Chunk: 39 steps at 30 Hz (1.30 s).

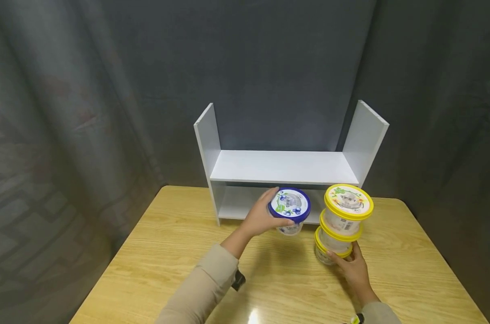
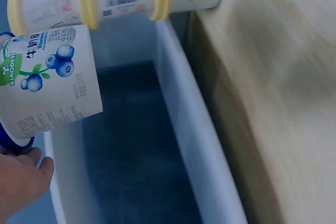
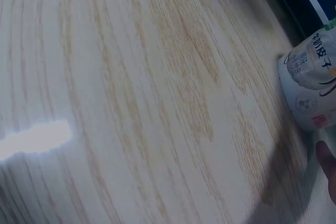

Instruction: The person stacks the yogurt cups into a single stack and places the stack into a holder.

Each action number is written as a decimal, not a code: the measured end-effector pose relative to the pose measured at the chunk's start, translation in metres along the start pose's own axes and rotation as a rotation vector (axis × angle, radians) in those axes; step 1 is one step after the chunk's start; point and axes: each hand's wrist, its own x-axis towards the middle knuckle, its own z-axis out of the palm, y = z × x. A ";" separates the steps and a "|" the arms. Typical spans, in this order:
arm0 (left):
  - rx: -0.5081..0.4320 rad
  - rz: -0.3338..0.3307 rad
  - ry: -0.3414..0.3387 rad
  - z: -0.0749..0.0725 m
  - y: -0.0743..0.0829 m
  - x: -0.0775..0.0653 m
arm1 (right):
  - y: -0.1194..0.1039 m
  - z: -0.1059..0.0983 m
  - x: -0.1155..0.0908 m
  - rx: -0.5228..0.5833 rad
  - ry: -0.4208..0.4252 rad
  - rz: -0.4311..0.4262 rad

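Dark grey curtain (image 1: pixel 245 76) and white board shelf (image 1: pixel 283 166) beyond both hands, light wood-grain table (image 1: pixel 168 252) below. Pinches round white blue-lidded tub (image 1: pixel 290 204) with left hand (image 1: pixel 259 220); grips lowest of three stacked round white yellow-lidded tubs (image 1: pixel 341 224) with right hand (image 1: pixel 353 270).

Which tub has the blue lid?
The blueberry-printed tub held in the left hand; the three stacked tubs at the right hand are all yellow-lidded.

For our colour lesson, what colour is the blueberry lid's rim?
Blue rim, clearest in head view.
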 end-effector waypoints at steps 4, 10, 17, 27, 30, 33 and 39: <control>0.006 0.017 -0.008 -0.003 0.012 0.004 | -0.001 0.000 0.000 0.006 0.021 0.010; 0.030 0.077 -0.021 -0.008 0.033 0.014 | 0.001 0.001 0.001 -0.007 0.035 -0.014; 0.022 0.098 -0.023 -0.014 0.057 0.024 | 0.003 0.000 0.001 0.028 0.024 -0.022; -0.024 0.040 -0.041 -0.014 0.090 0.038 | -0.002 0.000 -0.002 0.027 0.011 -0.014; -0.031 0.033 -0.041 -0.011 0.097 0.043 | -0.001 0.000 -0.001 0.039 0.017 -0.002; -0.047 0.028 -0.045 -0.006 0.102 0.048 | 0.002 -0.001 0.001 0.047 0.020 0.006; -0.054 0.014 -0.064 0.008 0.109 0.058 | 0.003 -0.002 0.001 0.059 0.003 0.010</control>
